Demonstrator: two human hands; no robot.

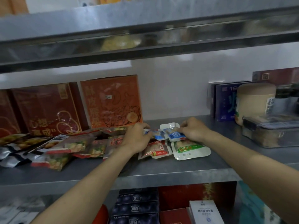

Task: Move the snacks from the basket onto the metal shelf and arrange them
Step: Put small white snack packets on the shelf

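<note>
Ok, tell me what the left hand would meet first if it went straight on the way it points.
The left hand pinches a small blue-and-white packet; pushed on, that would probably bump the blue-labelled packet in the right hand first, though depth is unclear.

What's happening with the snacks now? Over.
Left hand pinches left blue packet. Right hand pinches right blue packet. Both over metal shelf. Nothing blocking.
</note>
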